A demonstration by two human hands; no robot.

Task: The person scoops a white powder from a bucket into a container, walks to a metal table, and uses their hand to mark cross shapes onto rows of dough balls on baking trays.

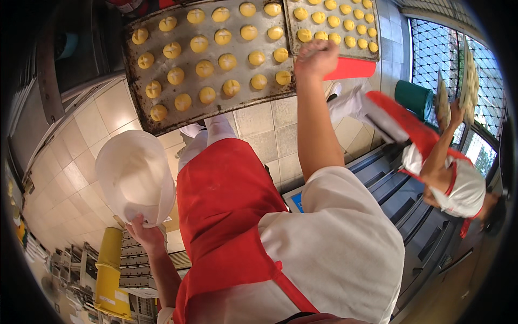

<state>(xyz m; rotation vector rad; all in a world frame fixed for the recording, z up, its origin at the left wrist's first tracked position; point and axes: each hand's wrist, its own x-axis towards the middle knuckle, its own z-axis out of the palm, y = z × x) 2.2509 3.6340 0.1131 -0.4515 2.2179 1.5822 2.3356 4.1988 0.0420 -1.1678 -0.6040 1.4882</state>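
Note:
My left hand grips the rim of a white plastic bucket, tilted, with white powder inside. My right hand is over the near edge where two metal baking trays meet, its fingers curled together; whatever they hold is hidden. On the larger tray, to the left, round yellow dough pieces sit in rows, many with a pale cross-shaped mark on top. More yellow dough pieces fill the second tray at the right.
A red edge shows below the second tray. At the right a co-worker in a red apron holds up long trays near a meshed window. Dark metal racks stand beside me; yellow containers are at the lower left.

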